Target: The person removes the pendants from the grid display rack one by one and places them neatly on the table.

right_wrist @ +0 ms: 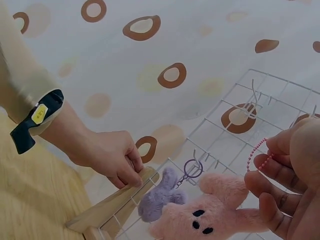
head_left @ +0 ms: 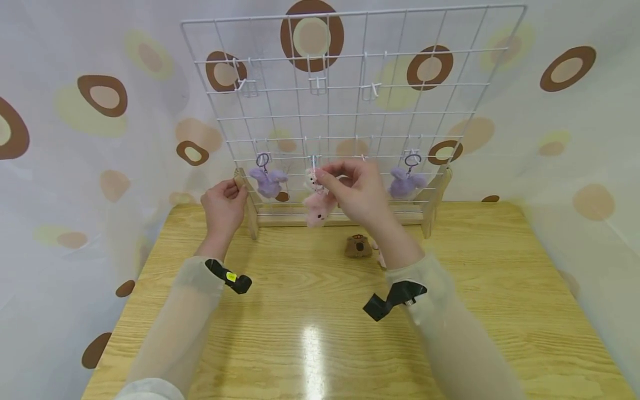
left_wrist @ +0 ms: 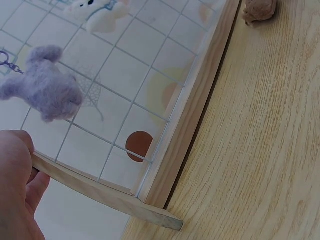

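My right hand [head_left: 362,191] pinches the pink bead chain [right_wrist: 256,152] of a pink plush keychain [head_left: 319,208], which hangs in front of the white wire grid [head_left: 342,116]. Behind the fingers, a white plush keychain [head_left: 310,178] is partly covered. My left hand [head_left: 224,208] grips the top of the wooden side foot [left_wrist: 100,187] at the grid's left end. Beside it, a purple plush keychain [head_left: 269,183] hangs by its ring, and another purple plush keychain [head_left: 406,183] hangs toward the grid's right end.
White hooks [head_left: 317,85] sit along the grid's upper part. On the wooden table [head_left: 280,311] lies a brown plush [head_left: 358,246]; a pale pink item [head_left: 381,259] next to it is partly hidden by my right forearm. A patterned curtain [head_left: 150,122] hangs behind.
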A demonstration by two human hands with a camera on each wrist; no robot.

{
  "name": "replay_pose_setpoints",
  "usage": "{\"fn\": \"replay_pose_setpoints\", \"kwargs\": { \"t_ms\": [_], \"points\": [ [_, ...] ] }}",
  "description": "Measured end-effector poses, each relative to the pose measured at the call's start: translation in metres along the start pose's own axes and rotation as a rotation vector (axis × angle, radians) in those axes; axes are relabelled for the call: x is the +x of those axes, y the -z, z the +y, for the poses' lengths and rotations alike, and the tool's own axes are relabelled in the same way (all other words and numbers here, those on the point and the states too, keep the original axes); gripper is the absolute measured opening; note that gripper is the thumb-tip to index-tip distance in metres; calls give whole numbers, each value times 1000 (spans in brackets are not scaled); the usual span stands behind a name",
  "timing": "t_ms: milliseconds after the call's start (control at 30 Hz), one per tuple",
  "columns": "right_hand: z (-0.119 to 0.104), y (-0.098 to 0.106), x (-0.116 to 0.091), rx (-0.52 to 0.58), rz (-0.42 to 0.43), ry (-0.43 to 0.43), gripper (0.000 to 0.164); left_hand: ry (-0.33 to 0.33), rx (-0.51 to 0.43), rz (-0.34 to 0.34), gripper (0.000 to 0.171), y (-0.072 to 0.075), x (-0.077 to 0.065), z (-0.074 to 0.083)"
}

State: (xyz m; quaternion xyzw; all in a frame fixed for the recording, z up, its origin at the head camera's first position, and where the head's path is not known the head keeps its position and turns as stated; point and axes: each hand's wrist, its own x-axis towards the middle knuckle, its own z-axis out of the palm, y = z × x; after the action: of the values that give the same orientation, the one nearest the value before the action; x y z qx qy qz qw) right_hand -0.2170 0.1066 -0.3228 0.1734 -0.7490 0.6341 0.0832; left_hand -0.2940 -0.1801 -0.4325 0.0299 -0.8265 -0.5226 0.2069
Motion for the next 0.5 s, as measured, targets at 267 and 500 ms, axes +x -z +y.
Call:
{"fn": "replay_pose_setpoints", "kwargs": {
  "t_ms": [267, 500],
  "points": [
    [19, -3, -15, -5, 2, 25, 15, -25, 0, 21, 25, -2, 1, 0],
    [39, -5, -27, 7, 8, -35, 15, -25, 11, 24, 24, -2, 1, -1]
  ]
}}
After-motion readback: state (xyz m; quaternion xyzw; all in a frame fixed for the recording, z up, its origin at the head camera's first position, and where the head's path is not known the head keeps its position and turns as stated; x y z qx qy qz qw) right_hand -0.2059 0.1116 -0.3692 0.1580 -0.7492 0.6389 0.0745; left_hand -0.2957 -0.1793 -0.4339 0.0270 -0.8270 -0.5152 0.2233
